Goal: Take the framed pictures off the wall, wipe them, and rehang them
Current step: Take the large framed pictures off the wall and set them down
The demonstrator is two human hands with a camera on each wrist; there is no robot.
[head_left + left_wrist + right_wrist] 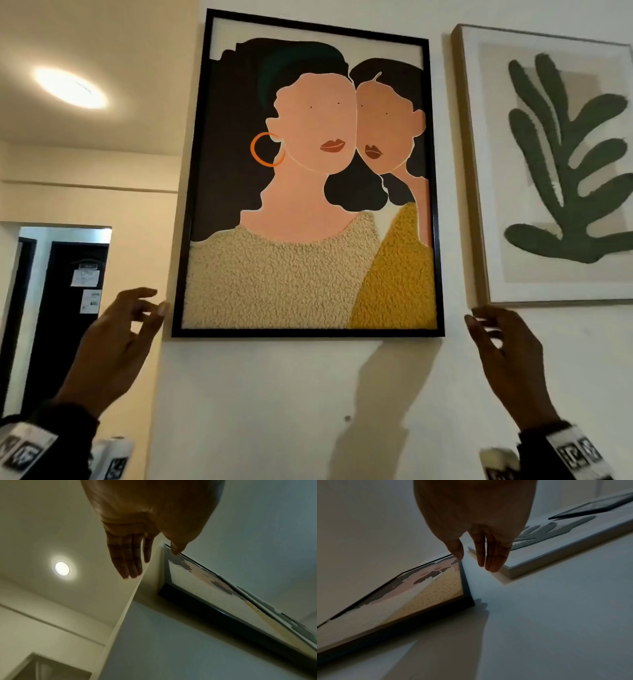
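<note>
A: White wall (274, 394), corner on the left side, doorway (58, 308) and ceiling light (70, 87) beyond it. Where are the hands?

B: Both low, flanking the black-framed portrait (308, 171). Left hand (116, 346) just off the lower-left corner, fingers (137, 298) spread and loose, thumb tip near the frame edge. Holding nothing.

A: Right?

B: Right hand (507, 356) near the lower-right corner, in the gap between the portrait and the leaf picture (561, 164). Fingers relaxed, apart, empty. Right wrist view shows the fingers (493, 555) close to the wall, not on either frame.

A: Contact on the left?

B: Left wrist view puts the thumb over the frame's side edge. Can't tell if it touches.

A: So the portrait hangs on the wall, ungripped. Lifting off or just rehung?

B: Can't tell from this. If lifting: take both side rails low, evenly, thumbs in front, fingers behind.

A: Then?

B: Probably raise straight up to clear the hanger before pulling out. Keep it level.

A: Risks?

B: Right side is tight. Knuckles could bump the leaf picture. Textured surface on the portrait, so grip the frame only.
</note>
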